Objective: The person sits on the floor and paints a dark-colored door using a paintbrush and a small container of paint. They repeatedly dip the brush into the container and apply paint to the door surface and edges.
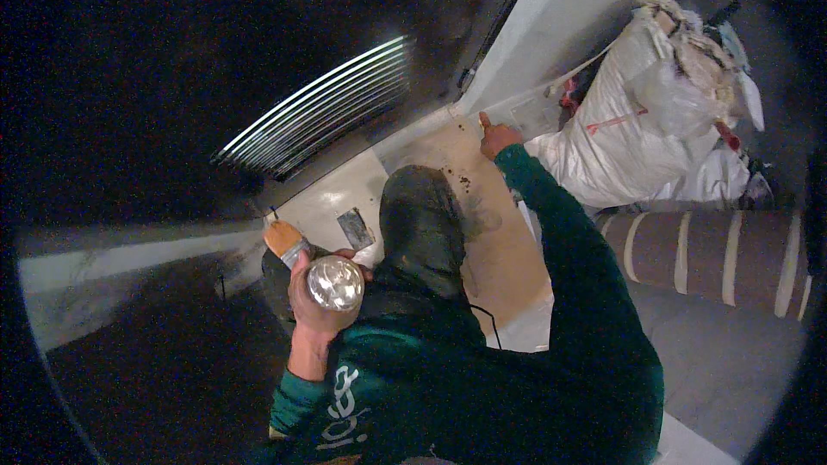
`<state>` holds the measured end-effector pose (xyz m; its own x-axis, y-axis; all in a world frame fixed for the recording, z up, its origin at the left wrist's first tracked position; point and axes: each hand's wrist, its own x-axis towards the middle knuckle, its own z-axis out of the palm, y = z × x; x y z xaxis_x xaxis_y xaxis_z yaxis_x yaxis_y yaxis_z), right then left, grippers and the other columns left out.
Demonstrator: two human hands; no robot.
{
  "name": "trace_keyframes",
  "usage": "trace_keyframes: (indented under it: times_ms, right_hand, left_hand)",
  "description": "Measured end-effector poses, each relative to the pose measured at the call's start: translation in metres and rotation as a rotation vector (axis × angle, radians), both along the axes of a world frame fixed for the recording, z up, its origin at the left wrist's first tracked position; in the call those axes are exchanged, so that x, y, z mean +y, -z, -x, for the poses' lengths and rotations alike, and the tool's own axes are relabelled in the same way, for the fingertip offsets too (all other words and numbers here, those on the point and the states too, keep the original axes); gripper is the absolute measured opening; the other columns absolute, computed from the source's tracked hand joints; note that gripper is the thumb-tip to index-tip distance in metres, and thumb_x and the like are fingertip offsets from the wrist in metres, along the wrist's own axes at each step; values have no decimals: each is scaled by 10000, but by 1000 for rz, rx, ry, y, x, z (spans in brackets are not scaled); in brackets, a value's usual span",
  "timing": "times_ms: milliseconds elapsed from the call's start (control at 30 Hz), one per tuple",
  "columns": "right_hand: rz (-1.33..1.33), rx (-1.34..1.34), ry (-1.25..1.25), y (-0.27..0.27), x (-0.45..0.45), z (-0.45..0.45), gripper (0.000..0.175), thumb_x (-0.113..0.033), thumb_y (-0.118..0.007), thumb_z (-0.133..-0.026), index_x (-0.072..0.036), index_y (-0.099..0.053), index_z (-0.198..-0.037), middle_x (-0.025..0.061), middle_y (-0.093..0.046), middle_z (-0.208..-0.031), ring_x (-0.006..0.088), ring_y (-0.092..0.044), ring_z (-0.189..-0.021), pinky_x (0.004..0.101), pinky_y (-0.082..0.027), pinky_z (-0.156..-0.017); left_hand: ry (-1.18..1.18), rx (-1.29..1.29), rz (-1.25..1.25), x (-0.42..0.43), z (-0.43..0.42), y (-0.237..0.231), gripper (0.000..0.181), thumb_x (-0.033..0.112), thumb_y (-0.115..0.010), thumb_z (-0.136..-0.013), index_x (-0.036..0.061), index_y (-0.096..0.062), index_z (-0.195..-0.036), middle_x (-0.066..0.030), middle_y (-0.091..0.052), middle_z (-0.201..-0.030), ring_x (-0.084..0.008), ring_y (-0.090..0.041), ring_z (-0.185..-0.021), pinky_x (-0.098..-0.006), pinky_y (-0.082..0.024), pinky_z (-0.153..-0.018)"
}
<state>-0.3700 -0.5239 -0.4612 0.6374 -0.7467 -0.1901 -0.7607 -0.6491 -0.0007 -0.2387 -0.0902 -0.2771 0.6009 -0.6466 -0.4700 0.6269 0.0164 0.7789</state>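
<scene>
My left hand (326,290) is closed around a round, shiny, silvery vessel (335,283) and a flat brush (283,237) with a metal ferrule and an orange-tan end. Over the far right edge of a brown cardboard sheet (510,252) is my right hand (497,137), index finger extended towards the wall corner and the other fingers curled. Whether it holds something small cannot be made out. My bent knee in dark trousers (420,226) covers part of the cardboard. A grey rectangular plate (354,227) lies on the pale surface left of the knee.
Stuffed white sacks (627,135) lean at the right, beside a brown roll with pale bands (704,258). Bright, curved parallel lines (323,110) show against the dark area ahead. Dark specks dot the cardboard. A thin black cord (494,326) lies near my body.
</scene>
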Motion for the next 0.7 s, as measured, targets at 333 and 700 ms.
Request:
trace_keyframes:
  times_ms: [333, 700]
  right_hand:
    - [43, 94, -58, 104, -110, -73, 667, -242, -391, -913, -175, -98, -1509, 143, -700, -908, 344, -678, -754, 493, -528, -661]
    - [136, 278, -32, 102, -114, -92, 563, -421, -325, -985, -248, -175, -1499, 104, -705, -924, 338, -677, -741, 568, -511, -559]
  left_hand:
    - [-99, 289, 5, -15, 25, -23, 766, 627, -241, -926, -44, -589, -1053, -232, -661, -835, -290, -646, -727, -319, -530, -637]
    - [-80, 359, 4, -23, 19, -13, 737, 578, -216, -953, -52, -579, -1069, -242, -659, -857, -292, -658, -718, -336, -548, -632]
